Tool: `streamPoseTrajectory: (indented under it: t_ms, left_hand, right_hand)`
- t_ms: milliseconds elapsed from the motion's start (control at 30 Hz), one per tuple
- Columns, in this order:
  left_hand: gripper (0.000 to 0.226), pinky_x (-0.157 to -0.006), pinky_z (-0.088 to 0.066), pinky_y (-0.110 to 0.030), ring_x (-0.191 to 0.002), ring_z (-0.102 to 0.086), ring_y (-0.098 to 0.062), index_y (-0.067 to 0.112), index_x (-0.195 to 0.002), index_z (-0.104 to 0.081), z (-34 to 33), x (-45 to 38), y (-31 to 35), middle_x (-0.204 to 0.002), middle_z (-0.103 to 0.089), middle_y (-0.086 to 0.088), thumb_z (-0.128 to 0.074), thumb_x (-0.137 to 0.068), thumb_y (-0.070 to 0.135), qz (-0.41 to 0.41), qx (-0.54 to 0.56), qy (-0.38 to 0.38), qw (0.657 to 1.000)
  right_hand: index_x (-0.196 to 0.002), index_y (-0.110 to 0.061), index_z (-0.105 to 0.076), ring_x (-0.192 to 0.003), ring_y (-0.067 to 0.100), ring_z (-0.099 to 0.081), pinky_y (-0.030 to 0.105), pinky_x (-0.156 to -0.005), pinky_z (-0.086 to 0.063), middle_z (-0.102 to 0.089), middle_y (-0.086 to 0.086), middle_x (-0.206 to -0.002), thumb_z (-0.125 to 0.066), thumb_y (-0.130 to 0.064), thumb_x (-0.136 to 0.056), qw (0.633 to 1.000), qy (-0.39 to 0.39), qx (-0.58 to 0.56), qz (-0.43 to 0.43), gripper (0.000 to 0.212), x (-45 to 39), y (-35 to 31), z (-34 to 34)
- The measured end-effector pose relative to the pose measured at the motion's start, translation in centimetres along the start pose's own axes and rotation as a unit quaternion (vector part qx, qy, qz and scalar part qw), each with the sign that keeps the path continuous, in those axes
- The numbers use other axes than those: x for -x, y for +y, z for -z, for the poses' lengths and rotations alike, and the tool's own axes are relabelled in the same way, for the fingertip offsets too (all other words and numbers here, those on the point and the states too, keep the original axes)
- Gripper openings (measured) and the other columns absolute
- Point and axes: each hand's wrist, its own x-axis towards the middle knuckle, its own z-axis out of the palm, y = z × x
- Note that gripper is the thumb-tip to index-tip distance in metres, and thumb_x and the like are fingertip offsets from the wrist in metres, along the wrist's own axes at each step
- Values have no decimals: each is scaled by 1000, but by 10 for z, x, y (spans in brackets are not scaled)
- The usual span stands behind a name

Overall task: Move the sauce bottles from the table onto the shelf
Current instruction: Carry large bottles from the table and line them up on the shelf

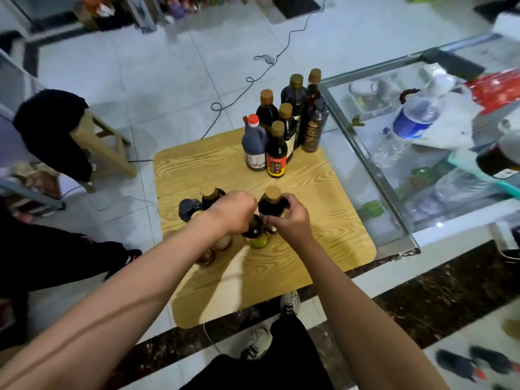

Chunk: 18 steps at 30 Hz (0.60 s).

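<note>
Below, curled fingers (281, 218) round glossy dark bottle (271, 208), grained wooden table (323, 220)

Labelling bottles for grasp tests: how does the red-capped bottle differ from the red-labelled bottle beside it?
The red-capped bottle is broader, with a red cap and pale label. The red-labelled bottle is slimmer, with a gold cap and red-and-yellow label. Both hold dark liquid, stand upright on the table, ungripped.

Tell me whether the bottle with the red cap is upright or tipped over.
Upright. The red-capped bottle stands on its base on the wooden table, cap pointing up, in the far cluster of sauce bottles, out of reach of both hands.
</note>
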Motion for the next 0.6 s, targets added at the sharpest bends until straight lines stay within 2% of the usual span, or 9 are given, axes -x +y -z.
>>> streamPoseTrajectory:
  t_ms: [133, 233, 367, 433, 533, 600]
  left_hand:
    - [28, -61, -51, -32, -73, -59, -18, 20, -74, -62, 5, 13, 8, -73, -62, 2, -84, -65, 34, 14, 140, 42, 989]
    - [29, -56, -45, -28, -67, -59, -11, 22, -72, -65, 13, 30, 25, -68, -64, 8, -87, -61, 37, -9, 234, 78, 969]
    - [31, -68, -55, -36, -75, -66, -12, 22, -81, -73, 16, 42, 57, -75, -71, 7, -88, -59, 38, -44, 328, 131, 935]
    - [32, -72, -56, -40, -78, -69, -14, 22, -82, -73, 12, 43, 78, -77, -73, 7, -89, -59, 37, -72, 373, 138, 915]
    - [37, -79, -57, -41, -84, -70, -12, 25, -86, -72, 3, 45, 113, -84, -74, 10, -87, -56, 42, -121, 439, 158, 876]
    - [31, -79, -57, -39, -83, -69, -11, 26, -85, -72, 0, 51, 144, -84, -73, 12, -87, -60, 37, -155, 458, 172, 858]
  right_hand:
    - [-109, -10, -66, -93, 22, -63, 30, -78, -49, -68, 1, -97, -88, -16, -64, 998, 51, 31, 12, 50, 30, 13, 32]
    - [-111, -17, -65, -97, 14, -62, 24, -80, -44, -67, -5, -101, -89, -20, -64, 996, 72, 38, -27, 53, 60, 8, 63]
    - [-111, -29, -52, -100, 10, -63, 28, -87, -49, -66, -8, -104, -91, -23, -63, 987, 153, -1, -47, 63, 113, 2, 96]
    - [-113, -27, -47, -99, 9, -63, 27, -87, -48, -66, -8, -104, -92, -22, -63, 976, 208, -26, -54, 67, 143, -2, 113]
    - [-113, -20, -46, -90, -4, -59, 13, -77, -43, -62, -12, -97, -91, -16, -66, 962, 265, -49, -45, 65, 189, -8, 137]
    - [-112, -18, -47, -87, 1, -61, 16, -77, -44, -66, -5, -98, -91, -13, -68, 950, 301, -70, -37, 62, 223, -4, 152]
